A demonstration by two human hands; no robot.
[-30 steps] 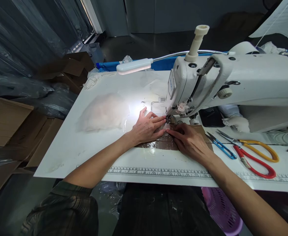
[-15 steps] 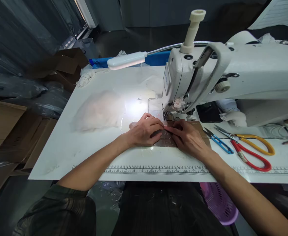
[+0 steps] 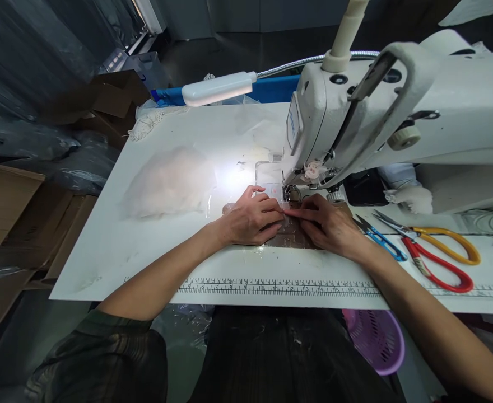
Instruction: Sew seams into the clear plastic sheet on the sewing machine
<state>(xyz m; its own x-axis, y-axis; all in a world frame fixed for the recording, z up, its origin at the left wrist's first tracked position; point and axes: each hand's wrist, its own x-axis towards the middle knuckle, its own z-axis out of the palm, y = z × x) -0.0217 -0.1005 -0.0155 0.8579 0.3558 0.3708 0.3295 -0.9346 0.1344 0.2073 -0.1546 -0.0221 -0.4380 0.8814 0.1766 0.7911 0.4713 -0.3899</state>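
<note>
Clear plastic piece (image 3: 291,234) under both hands

The two hands covered most of the brown piece (image 3: 291,238), so only its near edge and a bit between them showed. The needle was hidden behind the fingertips of the right hand (image 3: 328,226) and the left hand (image 3: 250,219). The sewing machine (image 3: 398,117) was cut off by the right and top edges. The lamp's glare washed out the bench (image 3: 116,246) just behind the hands. The numbers on the ruler (image 3: 280,288) along the near edge were too small to read.
</note>
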